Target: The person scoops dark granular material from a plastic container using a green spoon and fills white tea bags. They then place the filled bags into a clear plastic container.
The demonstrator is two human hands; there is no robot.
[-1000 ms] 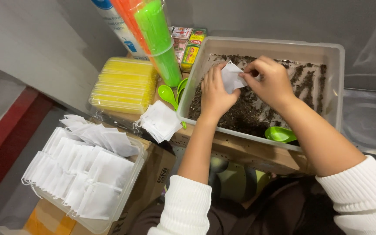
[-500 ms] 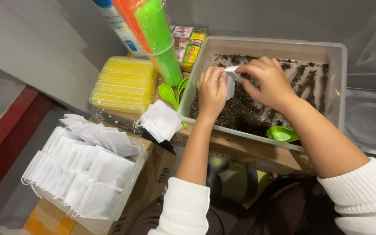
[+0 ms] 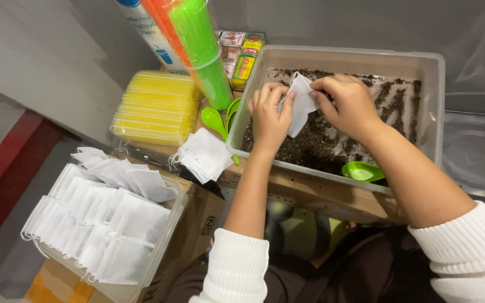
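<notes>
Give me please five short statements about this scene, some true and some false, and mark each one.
1. Both hands hold one small white filter bag over the clear plastic bin. True.
2. The bin holds dark loose tea-like material. True.
3. The green scoop is in the right hand. False: it lies inside the bin, near its front wall, apart from both hands.
4. The clear tub at lower left is full of yellow straws. False: it holds rows of white bags; the yellow pack lies behind it on the bench.
5. The left hand rests on the loose pile of white bags. False: that pile lies untouched beside the bin.
</notes>
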